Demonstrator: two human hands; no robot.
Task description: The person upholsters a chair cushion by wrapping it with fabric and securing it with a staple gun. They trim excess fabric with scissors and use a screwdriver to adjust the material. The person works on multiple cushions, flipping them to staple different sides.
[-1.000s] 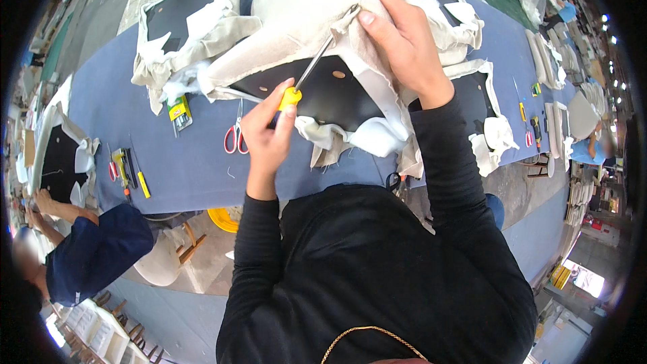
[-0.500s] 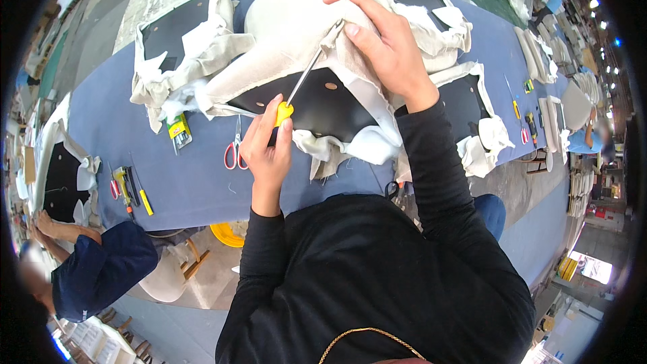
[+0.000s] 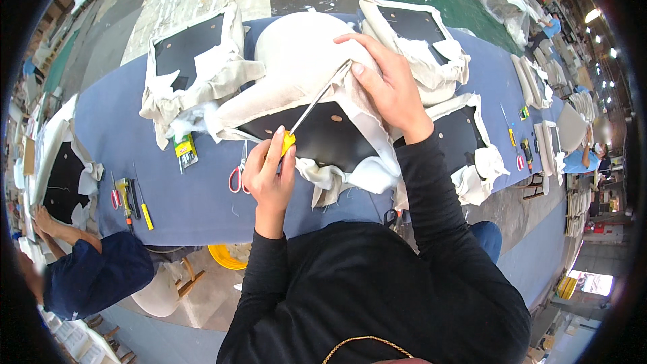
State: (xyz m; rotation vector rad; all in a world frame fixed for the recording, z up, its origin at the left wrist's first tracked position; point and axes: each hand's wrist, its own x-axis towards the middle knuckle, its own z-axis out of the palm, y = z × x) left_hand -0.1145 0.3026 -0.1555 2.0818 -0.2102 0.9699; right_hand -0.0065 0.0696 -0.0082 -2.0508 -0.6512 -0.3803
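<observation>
My left hand [image 3: 269, 174] is closed around the yellow handle of a screwdriver [image 3: 314, 106] with a long metal shaft. The shaft slants up and to the right, its tip at a fold in the cream fabric of a padded seat [image 3: 300, 46]. Against that seat's upper right side, my right hand [image 3: 391, 87] grips the fabric between thumb and fingers, close to the tip. The seat is tilted, showing its black base panel [image 3: 317, 138] with small round holes. Loose fabric and white wadding [image 3: 373, 175] hang along its near edge.
More half-covered seats [image 3: 192, 50] lie around on the blue table [image 3: 195, 209]. Red-handled scissors [image 3: 236, 176] and a yellow-green packet [image 3: 185, 151] rest left of my left hand. Further left are several hand tools [image 3: 128, 199] and a co-worker in a dark shirt [image 3: 101, 273].
The whole scene sits lower in the picture, as the view has shifted. Both hands keep their hold, and the screwdriver tip stays at the fabric fold.
</observation>
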